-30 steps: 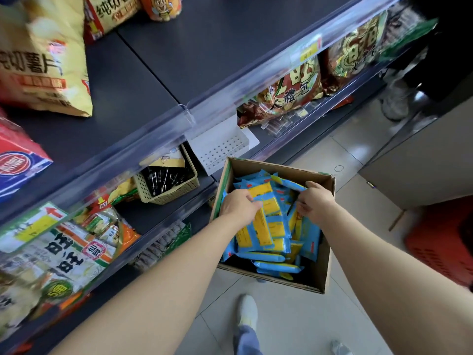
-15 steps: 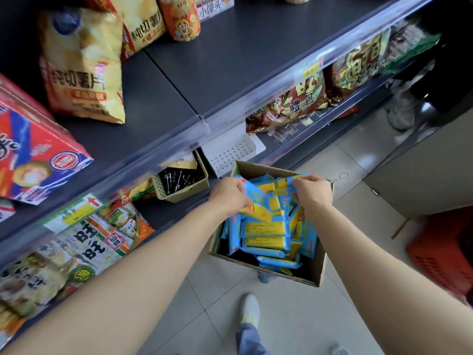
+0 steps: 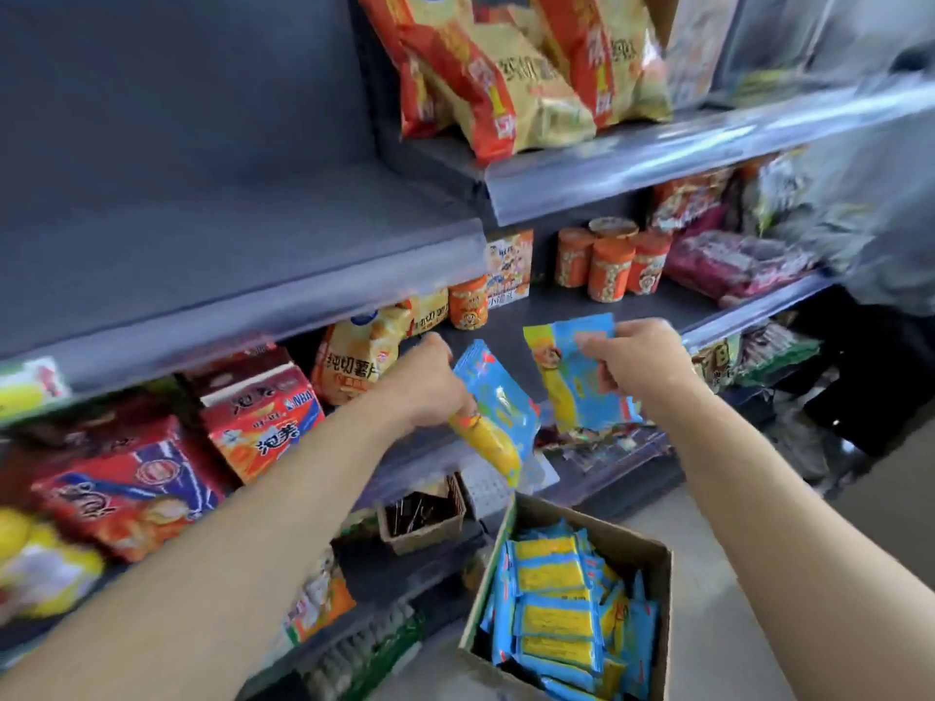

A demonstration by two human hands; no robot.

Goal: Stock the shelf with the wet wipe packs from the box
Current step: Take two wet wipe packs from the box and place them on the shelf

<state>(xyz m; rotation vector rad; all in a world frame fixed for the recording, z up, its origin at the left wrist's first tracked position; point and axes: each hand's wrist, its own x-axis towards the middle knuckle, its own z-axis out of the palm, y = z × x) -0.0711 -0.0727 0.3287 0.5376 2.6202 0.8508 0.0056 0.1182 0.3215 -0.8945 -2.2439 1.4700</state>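
My left hand grips a blue and yellow wet wipe pack that hangs tilted below it. My right hand holds a small bunch of the same packs by their upper edge. Both hands are raised in front of the dark grey shelf, level with its front rail. Below, on the floor, stands the open cardboard box with several more wet wipe packs inside.
Orange snack canisters and a small carton stand at the back of that shelf; yellow chip bags and red boxes lie to its left. The shelf above at left is bare. A beige basket sits on the lower shelf.
Both hands have lifted out of the box with packs and risen to shelf height. The view has tilted up, so the box now sits low in the frame.
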